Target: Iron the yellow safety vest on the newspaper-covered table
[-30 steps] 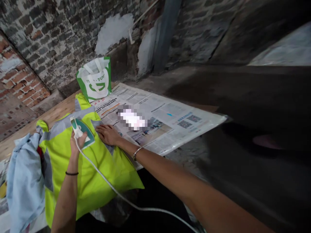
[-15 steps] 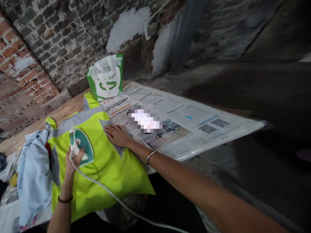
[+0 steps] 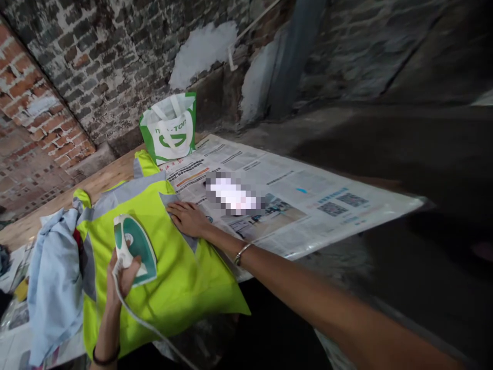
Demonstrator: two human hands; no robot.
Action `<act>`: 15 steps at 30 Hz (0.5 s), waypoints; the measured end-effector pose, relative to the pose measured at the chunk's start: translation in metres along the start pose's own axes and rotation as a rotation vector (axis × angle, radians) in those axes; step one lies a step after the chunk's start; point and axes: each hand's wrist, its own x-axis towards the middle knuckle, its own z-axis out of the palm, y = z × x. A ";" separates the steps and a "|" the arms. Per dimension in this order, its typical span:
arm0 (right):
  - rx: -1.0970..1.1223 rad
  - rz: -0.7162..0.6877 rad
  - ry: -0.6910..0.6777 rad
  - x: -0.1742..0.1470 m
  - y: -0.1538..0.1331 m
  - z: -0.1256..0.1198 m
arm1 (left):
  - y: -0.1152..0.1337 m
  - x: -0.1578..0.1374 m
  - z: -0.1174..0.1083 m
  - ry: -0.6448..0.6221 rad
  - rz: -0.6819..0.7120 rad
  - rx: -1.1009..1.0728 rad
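Observation:
A bright yellow-green garment with grey bands (image 3: 177, 277) lies spread on the table. My left hand (image 3: 125, 272) is closed round the handle of a white and teal iron (image 3: 144, 252), which rests on the garment's left half. From the iron's back end a pale cord runs down toward me. My right hand (image 3: 188, 218) lies flat, fingers stretched out, on the garment's grey strip at its right edge. Nothing is held in it.
Newspaper sheets (image 3: 277, 174) cover the right side of the table, with a blurred-out bright object (image 3: 233, 194) on them. A green and white bag (image 3: 169, 131) stands at the back. Light blue cloth (image 3: 54, 288) hangs at the left. Behind is a brick wall (image 3: 127, 56).
The iron, with my left hand on it, has slid slightly toward me and to the right across the garment. My right hand stays in place on the cloth.

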 end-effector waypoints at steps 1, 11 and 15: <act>-0.003 -0.002 -0.001 -0.001 0.000 0.001 | 0.002 -0.014 -0.001 -0.033 0.002 -0.005; -0.011 -0.002 -0.010 -0.003 -0.001 -0.003 | 0.030 0.083 0.044 -0.060 0.010 -0.112; 0.005 0.000 -0.025 -0.001 -0.003 -0.007 | 0.042 0.125 0.062 0.006 0.008 -0.122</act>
